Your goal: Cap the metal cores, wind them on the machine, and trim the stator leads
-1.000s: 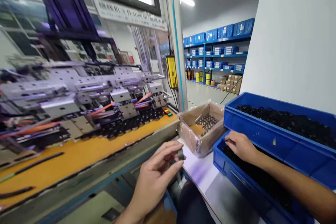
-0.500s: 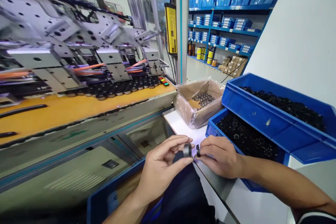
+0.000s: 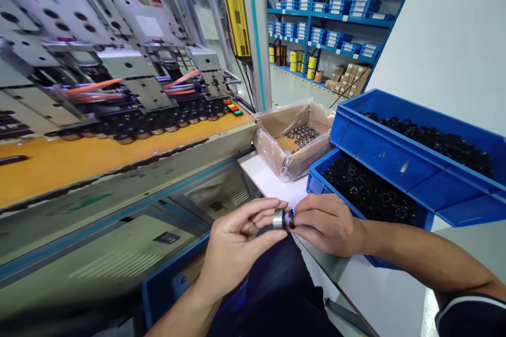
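Observation:
My left hand (image 3: 239, 245) pinches a short silver metal ring (image 3: 278, 219) with a dark inside between thumb and fingers. Facing it, my right hand (image 3: 330, 224) grips a small black toothed plastic part (image 3: 291, 219) at the fingertips. The two pieces are side by side with their faces toward each other, nearly touching; whether they touch I cannot tell. Both hands are above my lap, by the edge of a white table (image 3: 269, 179). My right fingers hide part of the black piece.
An open carton lined with clear plastic (image 3: 272, 150) holds several metal rings. Right of it, a lower blue bin (image 3: 316, 181) and an upper blue bin (image 3: 356, 129) contain black parts. At left, a machine (image 3: 130, 71) stands behind an orange worktop (image 3: 190, 139) with rows of black-and-metal pieces.
The black part in my right hand has come closer to the metal ring in my left. The ring's side now shows brighter. The camera view has tilted down and shifted.

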A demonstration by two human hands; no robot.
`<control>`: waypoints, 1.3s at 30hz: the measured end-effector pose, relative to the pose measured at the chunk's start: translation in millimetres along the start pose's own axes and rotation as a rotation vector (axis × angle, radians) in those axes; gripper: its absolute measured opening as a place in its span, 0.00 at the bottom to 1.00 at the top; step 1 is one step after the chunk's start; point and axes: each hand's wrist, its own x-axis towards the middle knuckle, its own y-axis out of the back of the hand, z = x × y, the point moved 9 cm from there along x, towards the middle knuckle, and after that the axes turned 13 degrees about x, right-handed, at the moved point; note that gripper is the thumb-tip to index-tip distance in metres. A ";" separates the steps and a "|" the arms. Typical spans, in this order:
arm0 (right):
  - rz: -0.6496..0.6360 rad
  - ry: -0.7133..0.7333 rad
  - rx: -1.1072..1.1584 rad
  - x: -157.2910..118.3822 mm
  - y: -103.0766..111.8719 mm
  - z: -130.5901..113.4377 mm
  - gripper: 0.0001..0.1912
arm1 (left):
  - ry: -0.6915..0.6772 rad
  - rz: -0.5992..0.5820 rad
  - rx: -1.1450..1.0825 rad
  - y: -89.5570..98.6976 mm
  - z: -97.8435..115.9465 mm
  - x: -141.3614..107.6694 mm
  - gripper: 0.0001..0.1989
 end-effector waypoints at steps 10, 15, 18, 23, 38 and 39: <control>-0.007 0.015 -0.051 0.0 -2.0 -1.3 0.05 | -0.021 0.045 0.131 -8.2 8.8 -3.8 0.20; 0.026 0.021 -0.040 2.1 6.3 -3.4 0.04 | -0.016 0.033 0.080 -8.7 10.0 -4.5 0.24; -0.014 0.029 -0.047 2.8 5.4 -3.7 0.09 | 0.019 0.008 0.036 -8.7 6.5 -3.0 0.23; -0.050 0.036 -0.030 1.8 2.3 -2.5 0.12 | 0.077 -0.029 -0.064 -10.3 -2.4 -3.0 0.22; -0.082 0.023 -0.012 0.6 -2.7 -0.3 0.15 | 0.105 -0.052 -0.149 -13.2 -6.6 -1.3 0.21; -0.077 0.022 -0.012 0.5 -2.4 -0.1 0.15 | 0.102 -0.055 -0.151 -13.5 -6.3 -1.0 0.22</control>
